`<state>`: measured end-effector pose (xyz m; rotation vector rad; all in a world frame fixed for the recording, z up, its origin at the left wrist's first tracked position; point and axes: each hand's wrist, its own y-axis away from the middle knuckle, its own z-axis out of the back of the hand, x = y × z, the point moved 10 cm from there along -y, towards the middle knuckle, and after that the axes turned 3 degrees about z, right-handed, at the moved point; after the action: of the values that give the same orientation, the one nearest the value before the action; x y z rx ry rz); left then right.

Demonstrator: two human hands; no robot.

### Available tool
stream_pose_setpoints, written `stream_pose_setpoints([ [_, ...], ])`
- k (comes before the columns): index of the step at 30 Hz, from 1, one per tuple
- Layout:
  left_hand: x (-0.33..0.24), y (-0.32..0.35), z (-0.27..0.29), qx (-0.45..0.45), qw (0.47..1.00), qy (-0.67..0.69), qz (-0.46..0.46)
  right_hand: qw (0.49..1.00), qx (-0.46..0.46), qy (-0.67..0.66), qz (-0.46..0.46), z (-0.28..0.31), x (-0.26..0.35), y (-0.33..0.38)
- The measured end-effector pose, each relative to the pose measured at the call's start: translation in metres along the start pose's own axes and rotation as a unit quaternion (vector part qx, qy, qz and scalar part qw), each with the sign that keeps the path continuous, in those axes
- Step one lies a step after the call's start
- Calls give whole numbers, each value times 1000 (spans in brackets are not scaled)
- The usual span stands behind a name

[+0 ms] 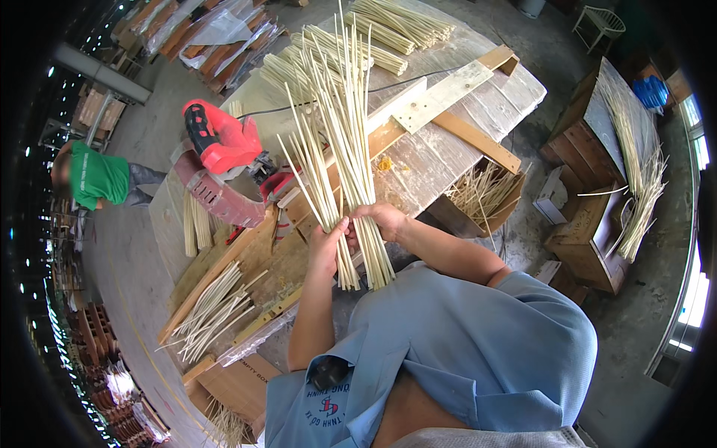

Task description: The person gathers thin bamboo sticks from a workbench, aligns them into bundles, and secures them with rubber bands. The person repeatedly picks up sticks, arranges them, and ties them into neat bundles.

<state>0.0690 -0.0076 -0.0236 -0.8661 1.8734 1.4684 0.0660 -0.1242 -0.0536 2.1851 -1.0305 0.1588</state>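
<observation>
Two bundles of long pale rattan sticks stand up from my hands over the near edge of the workbench. My left hand [326, 250] is wrapped round the smaller left bundle [323, 196]. Round the larger right bundle [349, 142] my right hand [382, 222] is closed, low on the sticks. Both hands sit close together, and the lower stick ends stick out beneath them in front of my blue shirt. Beyond my left hand is a red miter saw [222, 142] with a reddish guard. Short cut sticks [216, 312] lie on the bench at the left.
More stick bundles [399, 26] lie at the bench's far end. Wooden boards [448, 93] run across the bench top [478, 142]. A box of offcuts [485, 196] stands at the right, and a cardboard box [243, 384] below left. A person in green [101, 177] stands at far left.
</observation>
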Motion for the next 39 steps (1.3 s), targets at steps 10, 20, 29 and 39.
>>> stream_pose_setpoints([
  [10, -3, 3, 4, 29, 999, 37, 6, 999, 50, -9, -4, -4, 0, -6],
  [20, -6, 7, 8, 10, 1000, 28, -8, 999, -2, 42, 21, -7, 6, -2],
  [29, -9, -5, 25, -9, 999, -9, -47, 994, -20, 89, 59, -22, 11, -4],
  [39, 7, -5, 27, 11, 1000, 4, 29, 996, -27, 74, 45, -8, 3, -9],
])
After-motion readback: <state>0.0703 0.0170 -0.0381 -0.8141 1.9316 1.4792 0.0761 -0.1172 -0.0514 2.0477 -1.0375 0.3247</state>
